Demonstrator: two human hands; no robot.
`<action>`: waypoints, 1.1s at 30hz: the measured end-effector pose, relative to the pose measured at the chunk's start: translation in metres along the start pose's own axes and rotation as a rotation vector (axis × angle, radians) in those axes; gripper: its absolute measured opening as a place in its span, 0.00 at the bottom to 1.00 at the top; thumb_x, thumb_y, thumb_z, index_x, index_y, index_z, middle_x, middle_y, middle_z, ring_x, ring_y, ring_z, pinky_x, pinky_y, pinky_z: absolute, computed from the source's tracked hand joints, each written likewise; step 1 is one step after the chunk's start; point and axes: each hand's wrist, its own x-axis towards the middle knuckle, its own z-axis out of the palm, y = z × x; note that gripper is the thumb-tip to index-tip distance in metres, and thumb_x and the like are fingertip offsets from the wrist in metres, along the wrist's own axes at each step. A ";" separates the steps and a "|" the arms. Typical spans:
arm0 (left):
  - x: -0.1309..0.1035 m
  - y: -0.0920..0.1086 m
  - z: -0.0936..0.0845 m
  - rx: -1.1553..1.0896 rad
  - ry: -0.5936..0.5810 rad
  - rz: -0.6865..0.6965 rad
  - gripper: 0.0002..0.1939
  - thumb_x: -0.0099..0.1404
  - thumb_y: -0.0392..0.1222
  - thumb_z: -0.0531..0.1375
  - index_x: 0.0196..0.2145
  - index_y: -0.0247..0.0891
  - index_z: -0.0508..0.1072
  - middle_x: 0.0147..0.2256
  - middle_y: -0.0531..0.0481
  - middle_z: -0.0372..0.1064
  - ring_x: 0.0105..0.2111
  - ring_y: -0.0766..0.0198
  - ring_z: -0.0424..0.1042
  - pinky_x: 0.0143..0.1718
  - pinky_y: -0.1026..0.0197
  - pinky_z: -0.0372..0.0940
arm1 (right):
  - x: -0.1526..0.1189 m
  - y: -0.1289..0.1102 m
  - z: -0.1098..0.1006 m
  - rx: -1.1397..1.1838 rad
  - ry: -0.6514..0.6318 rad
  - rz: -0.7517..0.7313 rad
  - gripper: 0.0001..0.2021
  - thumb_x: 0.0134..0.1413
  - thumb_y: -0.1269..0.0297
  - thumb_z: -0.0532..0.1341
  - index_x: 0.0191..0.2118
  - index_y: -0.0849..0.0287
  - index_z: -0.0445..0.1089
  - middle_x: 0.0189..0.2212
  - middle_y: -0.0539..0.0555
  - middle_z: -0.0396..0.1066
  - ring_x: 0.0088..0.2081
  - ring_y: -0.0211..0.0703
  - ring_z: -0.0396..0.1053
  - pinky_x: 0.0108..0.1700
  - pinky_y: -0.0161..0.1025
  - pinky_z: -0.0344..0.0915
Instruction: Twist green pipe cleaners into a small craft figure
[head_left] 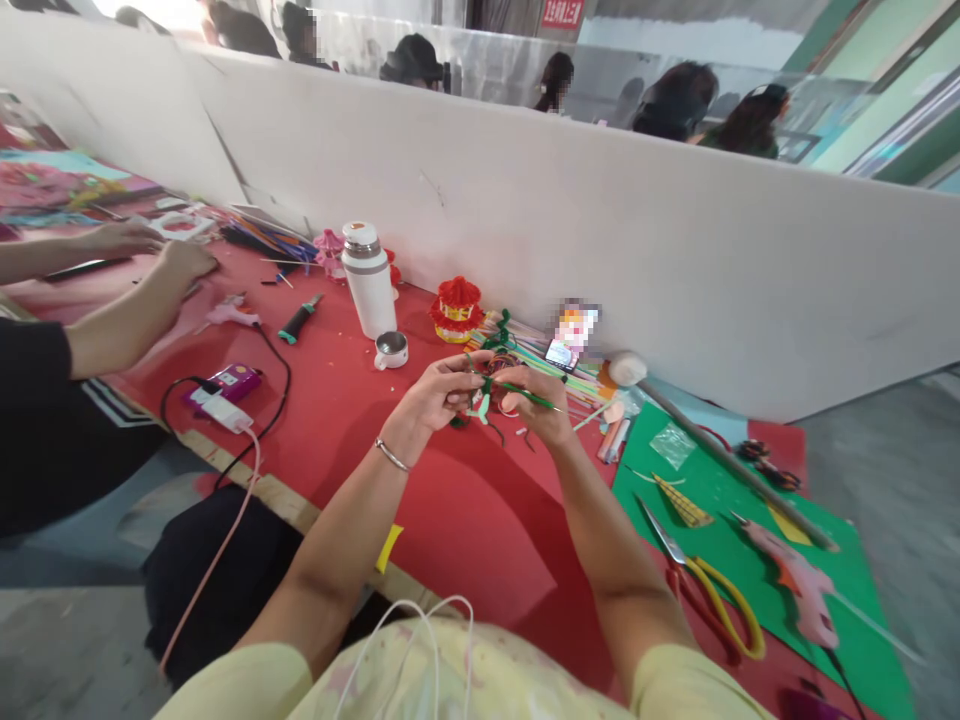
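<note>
Working over the red table (465, 520), both hands drawn close together at the centre of the frame. Gripping a slim green stick (534, 399) in the curled fingers of the right hand (546, 405), and pinching a small green fuzzy piece (486, 383) between the fingertips of the left hand (435, 395). Judging by the pose, shaping or fastening that piece, in the gap between the hands. Calls for a steady left pinch and small, light right-hand turns, leaving the fuzz uncrushed. Hidden by the white partition (525, 200), except for heads along the top: several people. Cut off at the left edge: a co-worker, with forearms (124, 330) and a dark sleeve (34, 362) in view. Hard to make out: the blurred phone (573, 337) right of centre, the exact fingertip contact, and whether the pale green bit (482, 408) just below belongs to the piece.
</note>
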 end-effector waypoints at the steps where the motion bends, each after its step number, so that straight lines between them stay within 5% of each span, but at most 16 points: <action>1: 0.001 0.001 0.001 0.007 -0.001 -0.002 0.26 0.46 0.32 0.77 0.46 0.35 0.86 0.17 0.62 0.59 0.14 0.80 0.47 0.17 0.72 0.45 | 0.001 -0.002 -0.003 -0.005 -0.009 -0.019 0.25 0.53 0.33 0.69 0.43 0.49 0.84 0.41 0.56 0.86 0.44 0.53 0.84 0.50 0.48 0.78; 11: 0.006 0.003 -0.001 0.089 -0.007 0.054 0.23 0.49 0.33 0.77 0.45 0.36 0.86 0.21 0.59 0.66 0.14 0.81 0.48 0.17 0.70 0.43 | 0.002 -0.028 -0.022 -0.057 -0.079 0.017 0.14 0.60 0.51 0.73 0.50 0.45 0.85 0.46 0.54 0.86 0.47 0.50 0.85 0.53 0.43 0.80; 21: 0.009 0.010 -0.003 0.187 -0.028 0.046 0.21 0.48 0.34 0.75 0.43 0.34 0.87 0.22 0.57 0.67 0.14 0.81 0.48 0.17 0.69 0.42 | 0.004 -0.045 -0.035 -0.112 -0.140 0.004 0.13 0.61 0.56 0.72 0.51 0.46 0.85 0.47 0.54 0.86 0.47 0.48 0.84 0.54 0.44 0.81; 27: 0.013 0.012 -0.013 0.276 -0.129 -0.054 0.22 0.48 0.33 0.73 0.43 0.35 0.88 0.22 0.56 0.67 0.14 0.80 0.51 0.16 0.68 0.43 | 0.010 -0.045 -0.042 -0.081 -0.228 -0.075 0.10 0.61 0.59 0.73 0.48 0.48 0.86 0.41 0.55 0.87 0.43 0.48 0.85 0.47 0.43 0.80; 33: 0.013 0.011 -0.018 0.300 -0.230 -0.116 0.19 0.45 0.34 0.74 0.39 0.33 0.88 0.23 0.52 0.72 0.16 0.75 0.58 0.17 0.67 0.50 | 0.009 -0.041 -0.046 0.140 -0.273 0.059 0.06 0.62 0.59 0.72 0.40 0.53 0.86 0.35 0.54 0.87 0.37 0.46 0.84 0.43 0.42 0.79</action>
